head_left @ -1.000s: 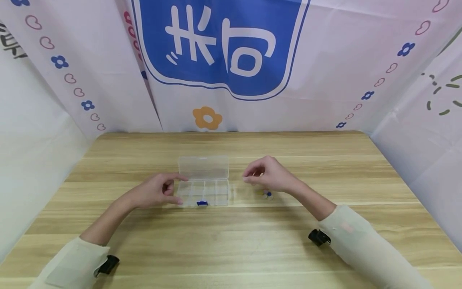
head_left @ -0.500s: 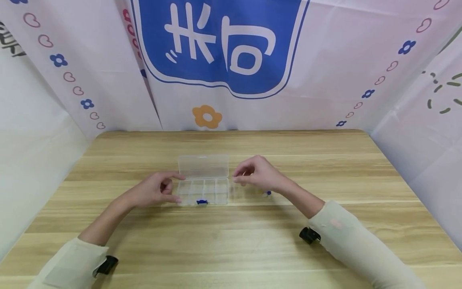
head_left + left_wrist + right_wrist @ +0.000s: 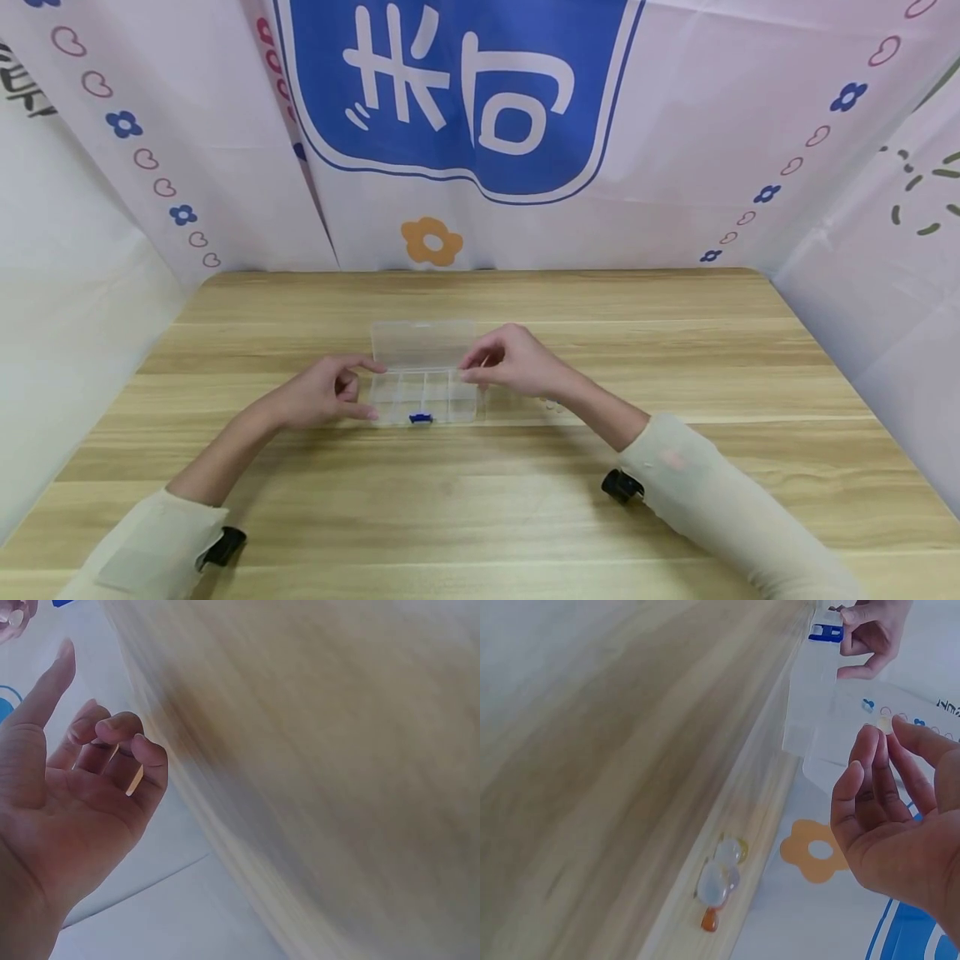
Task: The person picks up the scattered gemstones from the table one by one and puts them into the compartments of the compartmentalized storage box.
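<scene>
A clear plastic compartment box (image 3: 437, 408) with a blue latch (image 3: 421, 418) stands on the table, its translucent lid (image 3: 423, 345) raised at the back. My left hand (image 3: 322, 393) touches the box's left end with extended thumb and index finger; its other fingers are curled, as the left wrist view shows. Over the box's back right corner, my right hand (image 3: 517, 362) pinches a small pale yellowish bead (image 3: 886, 723) between thumb and fingertips. Several small clear and coloured beads (image 3: 714, 883) lie on the table to the right, partly behind my right forearm in the head view.
The wooden table (image 3: 480, 517) reaches back to a white printed cloth (image 3: 637, 225). More cloth hangs at both sides. An orange drop-shaped bead (image 3: 710, 920) lies at the edge of the loose group.
My right hand has moved left from beside the loose beads to the box's back right corner, still pinching. The left hand and box have stayed in place.
</scene>
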Action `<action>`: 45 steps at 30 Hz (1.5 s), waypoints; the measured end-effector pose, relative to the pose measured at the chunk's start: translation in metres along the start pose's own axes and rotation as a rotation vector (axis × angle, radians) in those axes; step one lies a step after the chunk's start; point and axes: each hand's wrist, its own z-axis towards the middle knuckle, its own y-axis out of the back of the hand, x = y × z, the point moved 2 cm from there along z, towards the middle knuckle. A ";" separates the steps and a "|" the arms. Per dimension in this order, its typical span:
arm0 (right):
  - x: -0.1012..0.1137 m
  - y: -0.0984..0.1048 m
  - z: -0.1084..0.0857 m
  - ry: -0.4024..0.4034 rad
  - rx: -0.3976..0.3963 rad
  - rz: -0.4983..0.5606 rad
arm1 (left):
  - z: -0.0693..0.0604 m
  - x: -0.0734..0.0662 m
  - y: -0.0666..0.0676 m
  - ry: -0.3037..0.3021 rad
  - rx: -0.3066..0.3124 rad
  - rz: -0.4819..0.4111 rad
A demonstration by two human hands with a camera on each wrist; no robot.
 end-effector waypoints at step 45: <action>0.013 -0.033 0.037 -0.072 0.014 -0.042 | 0.003 0.003 -0.001 -0.033 0.009 -0.043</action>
